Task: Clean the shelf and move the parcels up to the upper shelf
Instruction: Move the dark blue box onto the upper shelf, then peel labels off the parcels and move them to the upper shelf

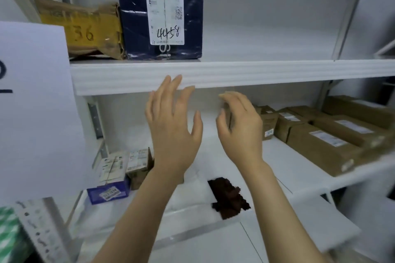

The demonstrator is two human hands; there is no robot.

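Brown cardboard parcels (316, 134) lie in a row along the right half of the lower shelf (284, 162), their long axes running back toward the wall, and the nearest of them, a small upright carton (268, 123), stands just beyond the right hand (239, 128). That hand is curled, fingers bent and close together around nothing that I can make out, with the carton to its right and slightly behind. The left hand (173, 126) is spread flat, fingers apart and empty, its tips at the front lip of the upper shelf (235, 72). Up there a navy box (160, 10) and a yellow-brown packet (83, 28) occupy the left end, leaving the right stretch bare. A dark brown cloth (228, 198) rests on the lower shelf below the wrists. The right hand is plainly the nearer one for the next parcel, reaching rightward.
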